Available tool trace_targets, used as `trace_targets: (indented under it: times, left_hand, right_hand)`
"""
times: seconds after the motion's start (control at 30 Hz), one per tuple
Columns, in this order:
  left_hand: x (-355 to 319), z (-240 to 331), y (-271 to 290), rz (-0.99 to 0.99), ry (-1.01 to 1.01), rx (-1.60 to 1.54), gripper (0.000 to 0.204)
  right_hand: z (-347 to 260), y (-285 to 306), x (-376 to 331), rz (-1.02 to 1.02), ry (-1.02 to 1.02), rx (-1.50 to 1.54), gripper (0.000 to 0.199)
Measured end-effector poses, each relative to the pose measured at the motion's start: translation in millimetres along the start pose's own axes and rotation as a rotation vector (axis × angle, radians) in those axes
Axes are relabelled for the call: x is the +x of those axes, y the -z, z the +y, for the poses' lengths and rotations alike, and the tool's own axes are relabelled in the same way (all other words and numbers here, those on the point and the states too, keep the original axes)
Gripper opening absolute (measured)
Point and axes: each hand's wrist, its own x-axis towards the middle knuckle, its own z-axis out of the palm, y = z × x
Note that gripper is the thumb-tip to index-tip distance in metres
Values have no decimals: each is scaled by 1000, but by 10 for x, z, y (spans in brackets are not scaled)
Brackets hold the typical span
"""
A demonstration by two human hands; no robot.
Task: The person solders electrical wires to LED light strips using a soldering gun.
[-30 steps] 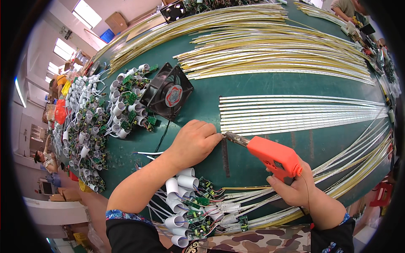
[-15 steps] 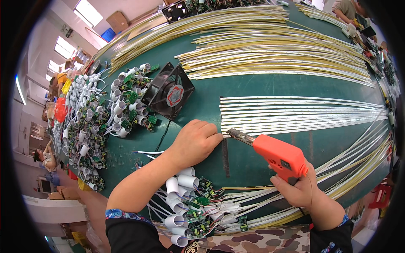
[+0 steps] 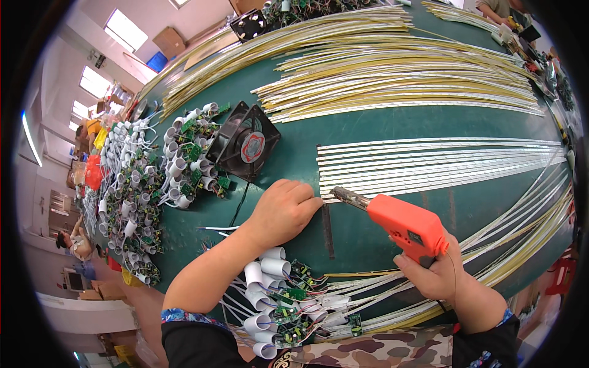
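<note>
My right hand [image 3: 434, 277] is wrapped round the grip of an orange soldering gun [image 3: 406, 222]. The gun's dark metal nozzle points left, its tip over the near left corner of a row of thin white LED strips [image 3: 429, 161]. A thin wire hangs from the gun's back. My left hand [image 3: 282, 211] is closed, fingertips pressed together at the left end of the nearest strip, beside the nozzle tip. Whatever those fingers pinch is hidden. Close below my left forearm lie white plastic tubes [image 3: 275, 267] with green circuit boards [image 3: 288, 314] and wires, joined to more strips.
A black square fan [image 3: 248, 142] stands left of the strips on the green table [image 3: 380, 236]. Heaps of white tubes with boards [image 3: 132, 205] cover the left side. Bundles of yellow and white strips [image 3: 399, 73] lie at the back. Other people [image 3: 500, 11] are farther off.
The whole view has shifted slightly. Both hands and the soldering gun stay almost where they were, the nozzle tip still by the strip ends.
</note>
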Motion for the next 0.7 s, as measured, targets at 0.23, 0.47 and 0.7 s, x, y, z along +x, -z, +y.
trace_targets:
  times: [0.23,0.47,0.7]
  left_hand:
    - [-107,22,273,-48,191,-32,42]
    - [-326,15,203,-123,309,-76,35]
    - [-104,276,909,-180,350,-226,29]
  right_hand:
    - [-30,96,-6,39,44,5,57]
    - [-64,138,-90,75,23,64,54]
    - [-266,187,-125,163,-74,311,59]
